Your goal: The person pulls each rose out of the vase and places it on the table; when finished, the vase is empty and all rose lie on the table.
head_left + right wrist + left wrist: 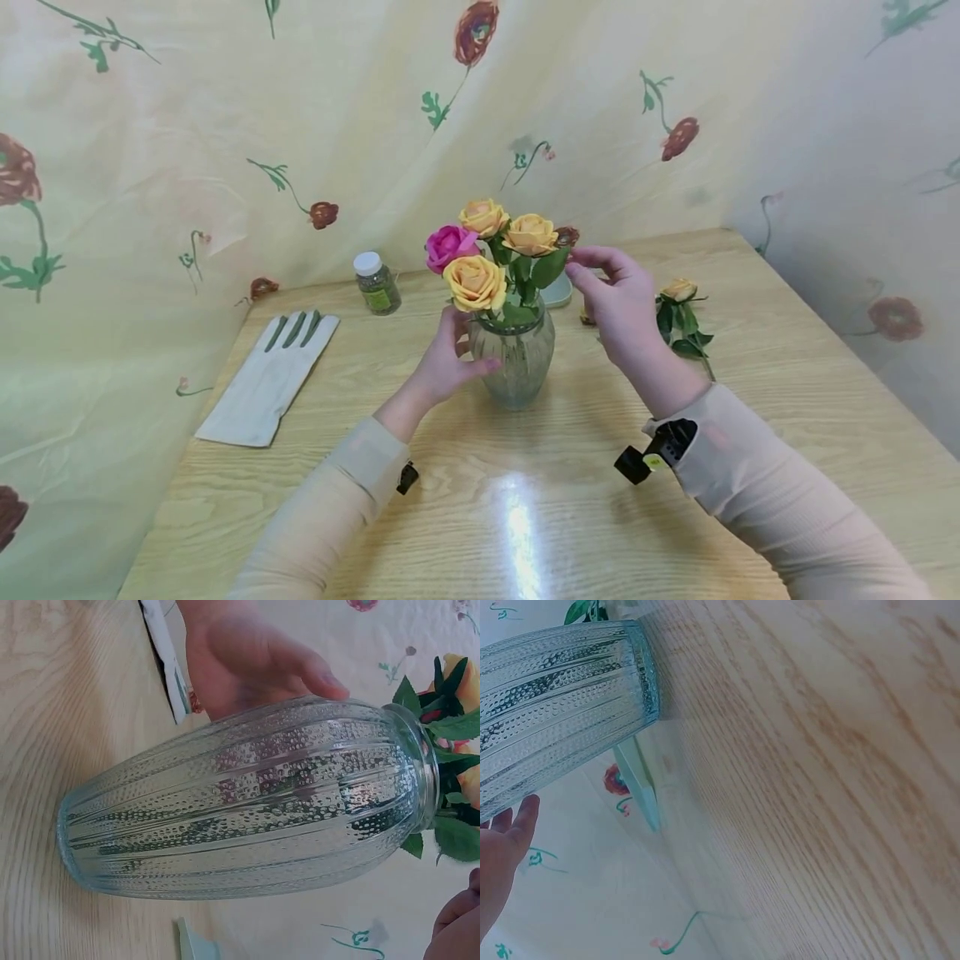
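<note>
A ribbed clear glass vase stands upright on the wooden table. In it are several yellow-orange roses and one magenta rose, with green leaves around the rim. My left hand holds the vase at its left side, thumb in front and fingers behind; the right wrist view shows those fingers through the glass. To the right of the flowers, my right hand pinches the edge of a rose leaf between thumb and forefinger. Just the curled fingers of this hand appear at the right wrist view's lower right corner.
A cut yellow rose lies on the table beyond my right forearm. Gloves lie at the left, and a white-capped jar stands near the back edge. Behind the vase is a pale green flat object. A flower-patterned cloth hangs behind the table.
</note>
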### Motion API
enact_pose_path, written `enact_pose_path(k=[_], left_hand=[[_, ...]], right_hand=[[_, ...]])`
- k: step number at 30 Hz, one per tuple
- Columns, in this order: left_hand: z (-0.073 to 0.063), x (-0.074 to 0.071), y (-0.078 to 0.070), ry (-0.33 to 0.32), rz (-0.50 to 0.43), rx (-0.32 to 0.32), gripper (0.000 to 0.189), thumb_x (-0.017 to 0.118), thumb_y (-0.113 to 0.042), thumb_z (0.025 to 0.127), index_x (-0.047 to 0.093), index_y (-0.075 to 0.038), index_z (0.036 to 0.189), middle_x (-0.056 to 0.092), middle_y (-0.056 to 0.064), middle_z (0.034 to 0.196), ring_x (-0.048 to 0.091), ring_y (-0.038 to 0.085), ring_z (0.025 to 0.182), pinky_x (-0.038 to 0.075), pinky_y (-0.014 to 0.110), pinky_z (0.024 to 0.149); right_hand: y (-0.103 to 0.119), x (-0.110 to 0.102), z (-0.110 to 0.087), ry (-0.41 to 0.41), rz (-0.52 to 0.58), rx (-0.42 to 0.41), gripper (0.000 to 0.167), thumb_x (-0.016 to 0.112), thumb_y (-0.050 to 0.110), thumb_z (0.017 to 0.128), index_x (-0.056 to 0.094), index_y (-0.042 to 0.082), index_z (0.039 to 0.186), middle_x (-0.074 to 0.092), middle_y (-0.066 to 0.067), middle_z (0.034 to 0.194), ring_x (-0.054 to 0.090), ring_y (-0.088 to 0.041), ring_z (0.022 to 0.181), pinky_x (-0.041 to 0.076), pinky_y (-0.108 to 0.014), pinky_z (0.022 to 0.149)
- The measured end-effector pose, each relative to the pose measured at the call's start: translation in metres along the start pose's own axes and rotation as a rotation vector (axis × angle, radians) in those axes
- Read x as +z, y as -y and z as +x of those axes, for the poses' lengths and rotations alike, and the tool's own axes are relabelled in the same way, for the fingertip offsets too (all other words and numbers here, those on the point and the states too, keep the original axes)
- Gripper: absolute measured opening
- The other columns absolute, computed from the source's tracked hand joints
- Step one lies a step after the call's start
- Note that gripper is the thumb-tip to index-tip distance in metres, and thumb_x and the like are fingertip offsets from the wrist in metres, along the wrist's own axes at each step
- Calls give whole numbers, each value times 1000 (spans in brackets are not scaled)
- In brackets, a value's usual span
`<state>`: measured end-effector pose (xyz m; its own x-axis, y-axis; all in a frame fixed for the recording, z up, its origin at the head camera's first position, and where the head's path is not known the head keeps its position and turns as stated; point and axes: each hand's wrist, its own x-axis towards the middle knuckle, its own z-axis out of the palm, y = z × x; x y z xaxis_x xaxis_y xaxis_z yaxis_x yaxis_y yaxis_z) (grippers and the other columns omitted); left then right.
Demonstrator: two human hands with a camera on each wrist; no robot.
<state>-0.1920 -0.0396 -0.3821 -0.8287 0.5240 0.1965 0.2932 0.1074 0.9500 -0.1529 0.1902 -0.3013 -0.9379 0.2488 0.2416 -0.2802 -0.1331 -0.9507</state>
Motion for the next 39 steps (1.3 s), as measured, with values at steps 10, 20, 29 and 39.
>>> enact_pose_path(k=[10, 20, 29, 39], left_hand=[[0, 0, 0, 2, 0, 1, 103, 77, -50, 72, 14, -6, 142, 28, 18, 144, 33, 32, 129, 33, 46, 104], [-1, 0, -4, 8, 15, 0, 92, 76, -27, 79, 13, -6, 143, 26, 18, 145, 32, 33, 130, 34, 46, 104], [-1, 0, -2, 7, 5, 9, 111, 74, -59, 69, 12, -7, 144, 25, 18, 146, 31, 34, 130, 33, 48, 104], [-1, 2, -1, -15, 26, -12, 124, 69, -75, 56, 13, -6, 143, 27, 18, 145, 32, 33, 129, 33, 48, 103]], right_hand=[[-1, 1, -1, 46, 59, -26, 10, 65, 6, 88, 68, 14, 94, 57, -1, 88, 32, -6, 44, 26, -19, 40], [7, 5, -6, 234, -45, -95, 10, 64, 10, 90, 72, 9, 96, 66, 0, 76, 31, -10, 40, 26, -24, 38], [-2, 8, -6, 275, 70, 28, 15, 59, 6, 92, 72, 13, 95, 68, -1, 84, 29, -8, 41, 25, -22, 40], [-6, 12, -1, 204, -69, 86, 22, 62, 10, 91, 60, 0, 111, 60, -2, 101, 32, -6, 44, 30, -20, 44]])
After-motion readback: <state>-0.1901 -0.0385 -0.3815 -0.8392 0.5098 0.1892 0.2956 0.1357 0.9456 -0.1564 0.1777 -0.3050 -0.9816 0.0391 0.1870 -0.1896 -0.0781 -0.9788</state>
